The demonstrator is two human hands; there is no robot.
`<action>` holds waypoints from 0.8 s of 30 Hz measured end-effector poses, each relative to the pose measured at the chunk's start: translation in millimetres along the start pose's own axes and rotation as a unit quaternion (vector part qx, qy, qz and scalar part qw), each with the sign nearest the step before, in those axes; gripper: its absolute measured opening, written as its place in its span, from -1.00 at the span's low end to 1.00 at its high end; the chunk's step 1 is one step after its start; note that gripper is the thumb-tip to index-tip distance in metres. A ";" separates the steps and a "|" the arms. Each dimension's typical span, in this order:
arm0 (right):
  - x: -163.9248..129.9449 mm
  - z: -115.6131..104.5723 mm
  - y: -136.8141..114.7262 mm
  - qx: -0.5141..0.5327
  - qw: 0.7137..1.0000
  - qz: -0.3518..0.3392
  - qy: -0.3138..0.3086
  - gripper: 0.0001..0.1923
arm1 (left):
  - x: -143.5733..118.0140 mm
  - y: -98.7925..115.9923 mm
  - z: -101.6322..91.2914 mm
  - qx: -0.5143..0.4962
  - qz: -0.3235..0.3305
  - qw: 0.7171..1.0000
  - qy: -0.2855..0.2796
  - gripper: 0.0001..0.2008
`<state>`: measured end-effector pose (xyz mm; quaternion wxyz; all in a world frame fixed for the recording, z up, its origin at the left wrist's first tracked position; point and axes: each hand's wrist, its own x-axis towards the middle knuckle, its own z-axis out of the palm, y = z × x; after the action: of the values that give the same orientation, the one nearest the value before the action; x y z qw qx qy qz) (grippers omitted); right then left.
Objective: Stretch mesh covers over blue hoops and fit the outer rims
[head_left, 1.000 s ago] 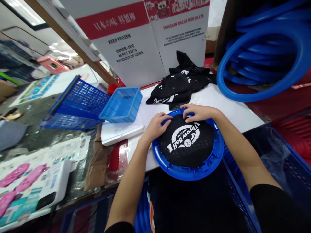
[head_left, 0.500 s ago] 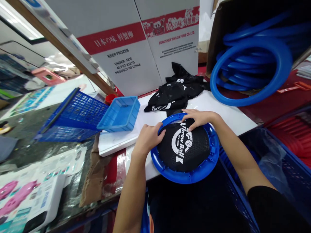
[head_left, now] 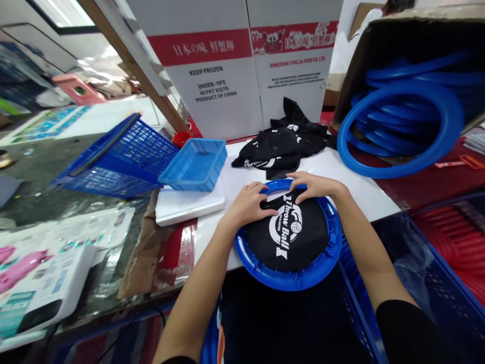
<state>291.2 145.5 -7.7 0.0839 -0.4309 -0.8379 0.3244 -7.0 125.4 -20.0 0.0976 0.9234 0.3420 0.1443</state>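
Near centre, left hand and right hand touch soft-looking mesh, fingers' pinch unclear; the blue ring seems light, stiff, best edge-held.

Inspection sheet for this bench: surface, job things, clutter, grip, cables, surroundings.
Surface: white tabletop, showing behind the work.
Job things: blue ring; printed black mesh inside, gap at its far edge.
Clutter: blue tray, tilted blue basket at left; crumpled black cloth behind.
Grip: left hand and right hand at the ring's far side; firmness unclear.
Cables: thin dark line under the bench, lower left, probably a cord.
Surroundings: printed carton behind; open box of rings, right.
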 end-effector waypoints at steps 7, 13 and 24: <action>-2.3 -6.1 4.6 0.041 0.999 -0.021 -0.010 -0.67 | -1.0 -8.2 2.9 -0.101 -0.013 0.994 0.026 -0.75; -3.9 -9.6 -1.2 0.109 0.992 -0.020 0.067 -0.73 | -3.8 -23.7 -3.5 -0.186 -0.053 0.980 0.052 -0.87; 11.3 3.2 6.7 0.111 0.987 -0.014 0.115 -0.79 | 0.5 -30.6 7.9 -0.342 -0.174 0.914 0.130 -0.76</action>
<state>287.5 155.6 -15.9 0.2315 -0.4414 -0.7874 0.3627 -22.5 147.9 -35.8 0.3859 0.7323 0.4369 0.3521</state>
